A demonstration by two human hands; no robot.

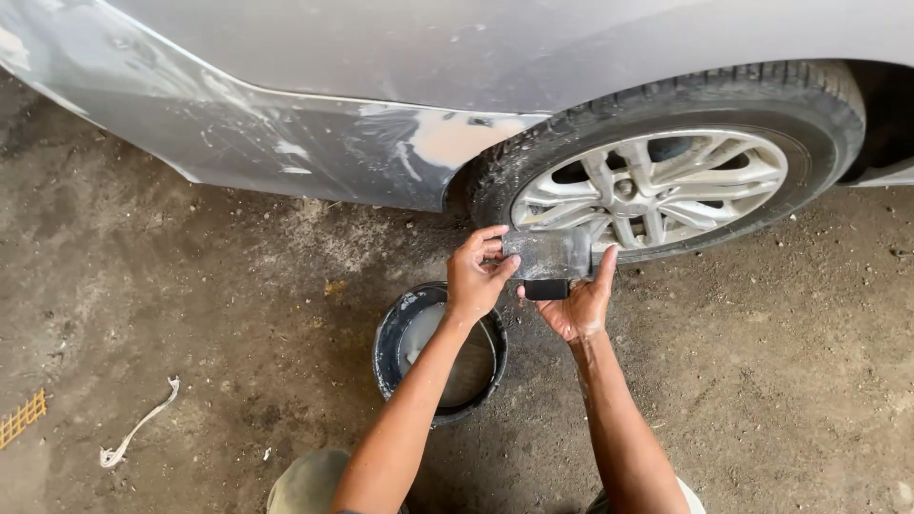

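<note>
- Grey, wet abrasive sheet (pixel 549 253) wrapped over a black block (pixel 546 288): that is what we hold up in both hands, in front of the lower edge of the car's tyre (pixel 666 105).
- Our left hand (pixel 476 278) is closed on the sheet's left end, thumb and forefinger pinching the edge, the other fingers curled behind it.
- Our right hand (pixel 579 303) is half open, palm turned up under the black block, thumb stretched up along the sheet's right edge and pressing it against the block.
- Sheet and block sit between the two hands, above the dirt floor (pixel 190 314) and just beside the silver alloy wheel (pixel 653 187); we cannot tell whether they touch the tyre.
- Below our left wrist stands a round black bucket (pixel 390 345) with cloudy water in it, on the floor near the wheel.
- Above it, the silver car body (pixel 286 57) shows a sanded stretch with pale filler patches (pixel 457 136) just ahead of the wheel arch.
- Off to the left on the floor lie a pale twisted strip (pixel 138 428) and, at the frame's edge, a small yellow grid piece (pixel 21 419), both well apart from our hands.
- We see no packages, labels or signs.
</note>
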